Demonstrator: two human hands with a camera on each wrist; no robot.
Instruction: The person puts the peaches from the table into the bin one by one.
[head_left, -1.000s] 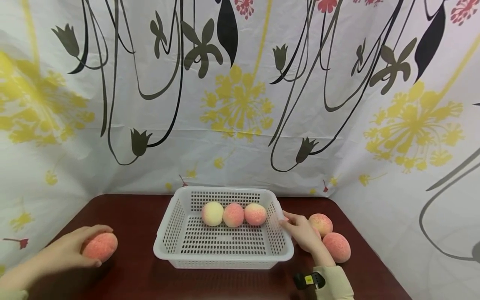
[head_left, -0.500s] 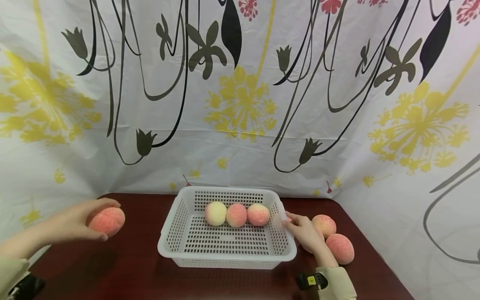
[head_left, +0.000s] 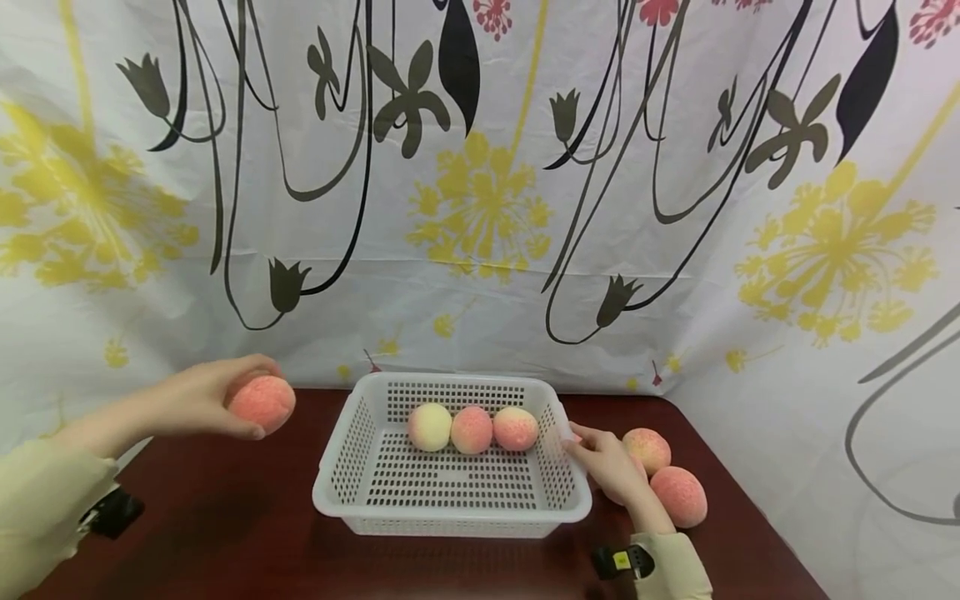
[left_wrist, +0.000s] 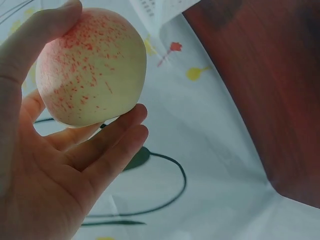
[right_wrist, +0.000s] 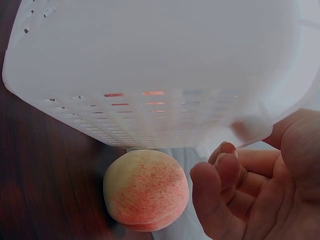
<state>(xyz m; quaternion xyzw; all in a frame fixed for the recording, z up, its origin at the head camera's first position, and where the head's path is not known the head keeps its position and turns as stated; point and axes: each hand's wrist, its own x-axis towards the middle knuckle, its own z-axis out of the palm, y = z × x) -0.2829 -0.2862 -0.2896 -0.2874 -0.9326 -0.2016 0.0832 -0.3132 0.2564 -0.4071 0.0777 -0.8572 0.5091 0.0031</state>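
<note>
One speckled peach in curled left fingers; right fingers around plastic basket rim

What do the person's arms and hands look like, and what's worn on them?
The left hand and right hand are gloveless. The left sleeve and right sleeve are pale beige; each wrist has black gear, the right's bearing a yellow patch.

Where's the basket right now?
In the head view, the basket sits on the table, between the peach in the left hand and the right hand, which grips its right rim.
</note>
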